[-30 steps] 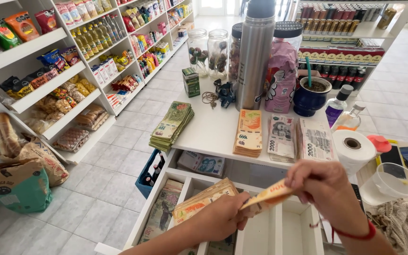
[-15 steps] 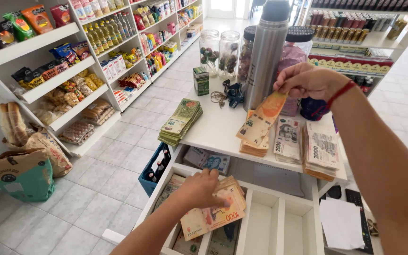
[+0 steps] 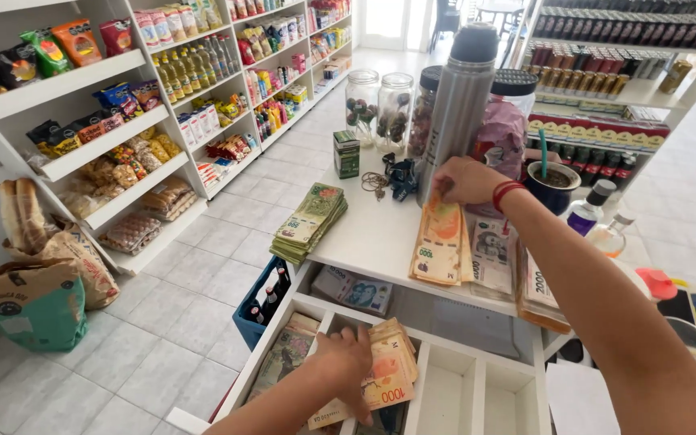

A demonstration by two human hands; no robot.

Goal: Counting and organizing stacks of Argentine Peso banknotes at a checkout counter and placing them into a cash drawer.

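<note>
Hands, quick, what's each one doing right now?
Left hand: open, palm down on the orange banknote bundle in the drawer.
Right hand: fingers on the top note of the orange counter stack; grip cannot be told.

Left hand (image 3: 346,357) flat on orange banknotes (image 3: 388,372) in drawer (image 3: 477,388); right hand (image 3: 467,180) touching orange stack (image 3: 440,242) on counter (image 3: 372,234).
</note>
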